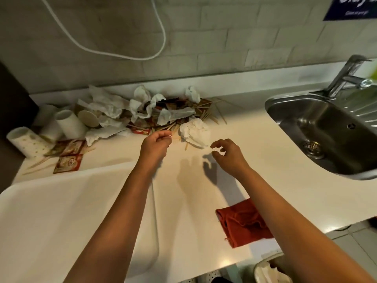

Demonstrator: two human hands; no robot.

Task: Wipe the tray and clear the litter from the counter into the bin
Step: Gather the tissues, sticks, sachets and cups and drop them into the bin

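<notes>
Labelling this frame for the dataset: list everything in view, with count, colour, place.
counter: one, cream, across the frame
tray: one, white, near left
cloth: one, red, near counter edge by the right forearm
crumpled napkins: several, white, in the rear pile
wooden sticks: many, tan, in and around the pile
sachets: several, red, left and within the pile
paper cups: several, white, on their sides, far left
sink: one, steel, right
tap: one, chrome, behind the sink
cable: one, white, on the wall
bin: one, bottom right, partly visible
left hand: fingers pinch a small scrap
right hand: fingers loosely curled, holding nothing
</notes>
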